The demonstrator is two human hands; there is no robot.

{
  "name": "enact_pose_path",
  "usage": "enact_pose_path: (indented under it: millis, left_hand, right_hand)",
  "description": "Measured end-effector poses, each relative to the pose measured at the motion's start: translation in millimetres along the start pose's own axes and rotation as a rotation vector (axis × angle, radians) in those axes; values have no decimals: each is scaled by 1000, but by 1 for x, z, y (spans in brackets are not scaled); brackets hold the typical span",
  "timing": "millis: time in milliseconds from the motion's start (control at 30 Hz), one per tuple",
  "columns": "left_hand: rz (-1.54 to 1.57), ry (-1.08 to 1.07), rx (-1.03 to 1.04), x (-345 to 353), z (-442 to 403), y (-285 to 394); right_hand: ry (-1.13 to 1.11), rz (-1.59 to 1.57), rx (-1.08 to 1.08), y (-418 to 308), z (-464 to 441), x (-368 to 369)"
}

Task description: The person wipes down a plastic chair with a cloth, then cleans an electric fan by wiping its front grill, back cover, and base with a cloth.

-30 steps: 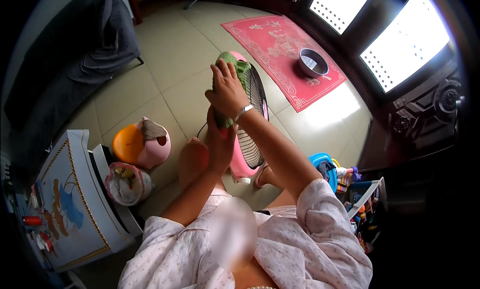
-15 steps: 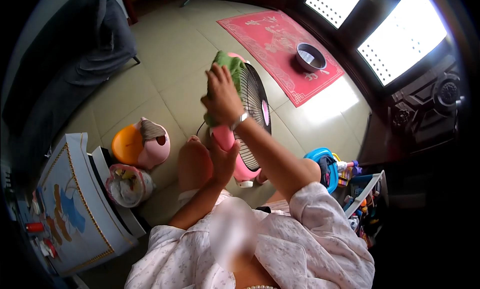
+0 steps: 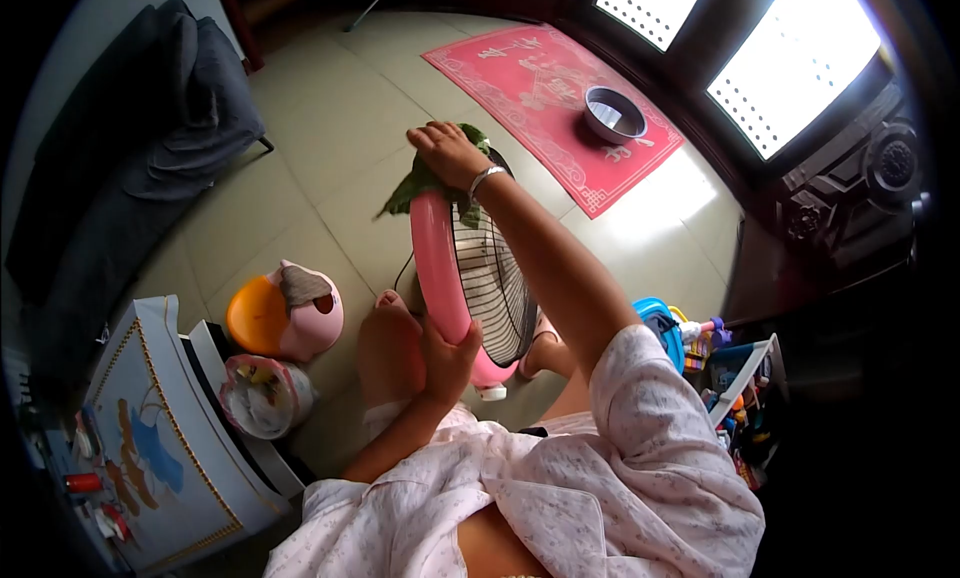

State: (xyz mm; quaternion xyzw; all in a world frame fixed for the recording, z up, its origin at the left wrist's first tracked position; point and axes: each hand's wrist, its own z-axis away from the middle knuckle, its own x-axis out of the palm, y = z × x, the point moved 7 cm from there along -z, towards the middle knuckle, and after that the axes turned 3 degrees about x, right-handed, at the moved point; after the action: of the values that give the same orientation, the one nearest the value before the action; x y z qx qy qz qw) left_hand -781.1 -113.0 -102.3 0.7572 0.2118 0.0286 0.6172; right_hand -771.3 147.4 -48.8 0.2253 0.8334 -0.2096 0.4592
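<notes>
A pink fan with a black wire grille stands tilted between my legs. My left hand grips the lower end of its pink part, thumb on the near side. At the far end, my right hand is closed over a green cloth, pressing it on the top of the fan. Part of the cloth hangs down to the left and some lies against the grille. A bracelet is on my right wrist.
Left of my legs are an orange and pink potty-like seat and a lined bin, beside a decorated cabinet. A basin rests on a red mat. At right are a blue basin and a rack.
My right hand has moved over the fan's top end with the cloth, uncovering more of the pink part. The fan has turned slightly, its pink side now showing more.
</notes>
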Motion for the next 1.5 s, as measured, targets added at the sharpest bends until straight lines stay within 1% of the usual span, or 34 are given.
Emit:
enact_pose_path:
  millis: [67, 167, 233, 300, 333, 367, 433, 500, 533, 567, 600, 667, 700, 767, 800, 833, 867, 900, 933, 967, 1000, 1033, 1100, 1133, 1167, 1200, 1233, 1267, 1300, 1367, 1400, 1433, 1467, 1500]
  left_hand:
    - [236, 81, -116, 2, 5, -27]
    - [255, 61, -152, 0, 4, -34]
    - [254, 39, -176, -2, 8, -35]
    - [261, 19, -196, 1, 8, -40]
    - [285, 29, -212, 2, 9, -44]
    - [308, 37, -230, 3, 11, -48]
    - [284, 25, -250, 1, 12, -52]
    - [284, 28, -316, -5, 12, -54]
    - [209, -20, -264, -10, 7, -50]
    - [206, -34, -268, -11, 5, -48]
    - [256, 17, -283, -15, 4, -48]
    - [295, 99, -287, -25, -5, -44]
    - [285, 93, -286, -31, -12, -41]
    - [120, -19, -317, -40, -27, -38]
    - [15, -3, -287, -46, -33, -36]
    - [1, -15, -290, -48, -37, -39]
    - [-42, 31, -255, -53, -40, -40]
    - [-83, 74, -223, -55, -42, -41]
    - [-119, 130, -222, -55, -42, -42]
    - [-133, 112, -234, -56, -38, -51]
    - [-89, 112, -272, -62, -33, -67]
    - [-46, 116, -308, -67, -29, -79]
    - [-9, 93, -344, -63, -36, -77]
    - [31, 126, -394, -61, -41, -78]
    - [71, 157, -444, -62, -42, -80]
    - [142, 152, -474, -63, -39, -97]
    - [134, 138, -478, -60, -40, -104]
    - [247, 196, -484, -58, -42, -109]
    - [360, 260, -492, -58, -41, -112]
    - [315, 283, -540, -59, -42, -111]
    - [314, 351, -536, -59, -43, -110]
    - [315, 418, -531, -60, -44, -109]
    - [286, 422, -524, -59, -45, -108]
    - [293, 423, -527, -58, -45, -110]
  right_hand:
    - [-111, -54, 118, 36, -9, 22]
    - [-306, -188, 292, 83, -11, 48]
    - [-516, -496, 665, 103, -6, 43]
    - [-599, -449, 776, 154, 3, 88]
    - [-575, -665, 859, 156, 10, 95]
    - [-580, -669, 861, 154, 12, 100]
    - [-263, -386, 153, 122, -9, 80]
    - [-165, -33, -252, 53, -14, 55]
    - [-192, -36, -235, 20, -15, 35]
    - [-215, -41, -218, -1, -14, 21]
    - [-211, -42, -207, 2, -15, 20]
    - [-79, -85, -407, -1, -13, 9]
    - [-123, -103, -405, 15, -15, 16]
    - [-213, -146, -231, 60, -17, 29]
    - [-224, -279, -93, 87, -14, 38]
    - [-235, -414, 49, 113, -9, 50]
    - [-416, -738, 342, 135, -2, 59]
    - [-474, -930, 495, 154, 8, 73]
    - [-441, -996, 525, 168, 20, 79]
    - [-407, -1064, 557, 184, 34, 87]
    - [-398, -997, 485, 194, 42, 86]
    - [-389, -1094, 538, 203, 55, 92]
    - [-278, -1315, 605, 214, 73, 97]
    - [-202, -1330, 591, 220, 78, 96]
    - [-199, -1342, 602, 223, 81, 103]
    - [-137, -1138, 625, 232, 85, 105]
    - [-76, -928, 643, 243, 89, 103]
    - [-70, -931, 659, 247, 96, 103]
    - [-35, -861, 685, 253, 104, 101]
    - [24, -722, 719, 260, 115, 95]
    - [36, -569, 658, 266, 127, 90]
    - [-19, -482, 699, 275, 144, 91]
    - [28, -456, 744, 281, 166, 86]
    - [4, -475, 822, 287, 193, 82]
